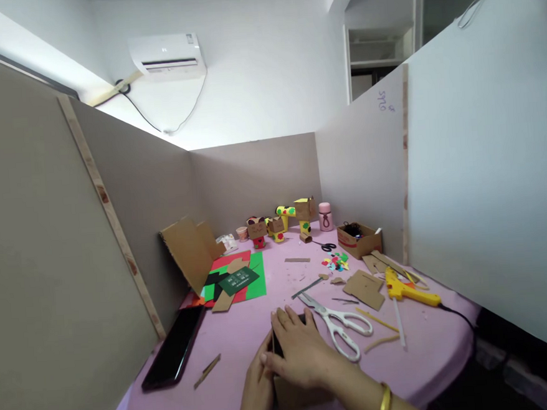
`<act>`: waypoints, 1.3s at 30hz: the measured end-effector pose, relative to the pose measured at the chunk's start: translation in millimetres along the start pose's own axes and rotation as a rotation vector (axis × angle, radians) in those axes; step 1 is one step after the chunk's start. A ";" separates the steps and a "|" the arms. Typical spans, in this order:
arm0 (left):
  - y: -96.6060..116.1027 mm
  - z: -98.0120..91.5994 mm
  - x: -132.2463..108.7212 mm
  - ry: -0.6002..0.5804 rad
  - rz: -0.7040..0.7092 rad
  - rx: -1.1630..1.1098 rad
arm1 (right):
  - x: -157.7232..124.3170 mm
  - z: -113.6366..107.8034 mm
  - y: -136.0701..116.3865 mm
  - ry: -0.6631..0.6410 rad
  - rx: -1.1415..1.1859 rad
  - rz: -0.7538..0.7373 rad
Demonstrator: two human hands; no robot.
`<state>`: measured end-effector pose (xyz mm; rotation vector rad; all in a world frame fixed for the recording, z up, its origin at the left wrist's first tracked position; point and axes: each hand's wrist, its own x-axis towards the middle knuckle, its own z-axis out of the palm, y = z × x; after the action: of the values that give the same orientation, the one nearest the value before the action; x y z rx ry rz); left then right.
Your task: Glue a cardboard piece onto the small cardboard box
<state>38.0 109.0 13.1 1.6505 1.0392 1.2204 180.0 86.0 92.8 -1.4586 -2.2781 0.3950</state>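
A small brown cardboard box [294, 396] with a dark top or inside stands at the table's front edge. My left hand [258, 381] is closed along its left side. Across the top lies my right hand [302, 346], its fingers reaching to the far rim and its thumb at the left edge, gripping the box. My right palm hides much of the box's top. Just right of the hands, white-handled scissors [340, 325] rest partly spread. Beyond the fingertips is a thin grey strip [307, 288].
A yellow glue gun [410, 290], cardboard scraps [364, 289] and paper cut-outs [336, 262] lie right. At left are a phone [174, 349], coloured sheets [258, 275] and standing cardboard [188, 255]. Behind stand cardboard figures [257, 231], a pink flask [325, 218], black scissors [327, 246] and an open box [359, 243].
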 end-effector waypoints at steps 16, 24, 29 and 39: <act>2.3 -0.5 -2.6 -0.008 -0.036 0.021 | -0.4 -4.3 -2.5 -0.006 0.009 -0.001; -7.4 -0.9 2.6 -0.025 -0.011 -0.004 | -0.5 -2.3 -1.0 0.015 0.011 -0.015; -10.5 -1.3 3.8 -0.018 -0.016 -0.001 | -0.2 -2.1 -0.8 0.025 0.018 -0.022; 2.0 0.7 1.1 -0.019 -0.065 0.008 | 1.3 0.6 1.8 0.049 0.025 -0.032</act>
<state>39.2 109.3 15.2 1.6184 1.0789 1.1571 180.6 87.9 91.8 -1.4028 -2.2473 0.3728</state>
